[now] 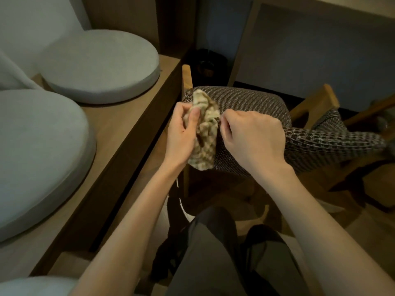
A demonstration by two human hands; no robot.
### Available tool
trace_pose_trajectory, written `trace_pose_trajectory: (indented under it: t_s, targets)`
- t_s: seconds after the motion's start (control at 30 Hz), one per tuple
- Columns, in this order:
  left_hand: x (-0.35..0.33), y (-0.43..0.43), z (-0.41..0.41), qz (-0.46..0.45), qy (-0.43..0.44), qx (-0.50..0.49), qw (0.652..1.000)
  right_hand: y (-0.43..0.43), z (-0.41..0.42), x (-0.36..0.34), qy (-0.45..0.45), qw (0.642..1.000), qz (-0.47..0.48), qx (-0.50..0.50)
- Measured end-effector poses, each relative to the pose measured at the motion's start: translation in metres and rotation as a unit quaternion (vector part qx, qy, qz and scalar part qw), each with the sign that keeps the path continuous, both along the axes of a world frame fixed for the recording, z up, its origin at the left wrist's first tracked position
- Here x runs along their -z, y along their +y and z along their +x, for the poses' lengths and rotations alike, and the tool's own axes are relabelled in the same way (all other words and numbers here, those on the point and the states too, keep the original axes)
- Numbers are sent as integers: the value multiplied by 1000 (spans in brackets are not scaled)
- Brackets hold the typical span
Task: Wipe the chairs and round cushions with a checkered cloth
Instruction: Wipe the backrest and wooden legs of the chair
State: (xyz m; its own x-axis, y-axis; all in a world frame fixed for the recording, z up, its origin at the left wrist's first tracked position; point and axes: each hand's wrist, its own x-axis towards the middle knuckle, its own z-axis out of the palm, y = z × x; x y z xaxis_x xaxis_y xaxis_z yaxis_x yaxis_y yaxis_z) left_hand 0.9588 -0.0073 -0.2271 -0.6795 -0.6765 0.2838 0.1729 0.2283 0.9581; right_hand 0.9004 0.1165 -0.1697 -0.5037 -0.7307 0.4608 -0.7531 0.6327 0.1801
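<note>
Left hand [183, 133] grips bunched checkered cloth [205, 129]; right hand [252, 137] fingers pinch its edge.

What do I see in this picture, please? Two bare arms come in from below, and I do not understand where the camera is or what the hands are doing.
There is no machine here. A person wears one camera on the head. It looks forward and down, so both arms enter from the bottom edge. The left hand grips a bunched checkered cloth, and the right hand pinches the cloth's edge. Both are over a chair with a dark woven seat and a wooden frame. On the left, a far round cushion and a near round cushion, both grey, lie on a wooden bench. The dark trousers at the bottom are the same person's.
</note>
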Motion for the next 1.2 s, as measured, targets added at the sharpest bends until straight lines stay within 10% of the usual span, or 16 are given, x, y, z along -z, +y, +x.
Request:
trace_pose_trajectory:
  t_s: [0.43, 0.7, 0.93, 1.2]
  targets:
    - [-42, 26, 113, -106, -20, 100, 989, 20, 46, -5, -496, 847, -78, -173]
    - [15, 21, 146, -28, -256, 164, 952, 50, 57, 8, -493, 844, -120, -174]
    - [23, 44, 119, -244, -249, 169, 922, 74, 51, 23, -431, 886, -98, -141]
    - [6, 51, 110, -55, -66, 156, 984, 90, 31, 11, -371, 893, -231, -108]
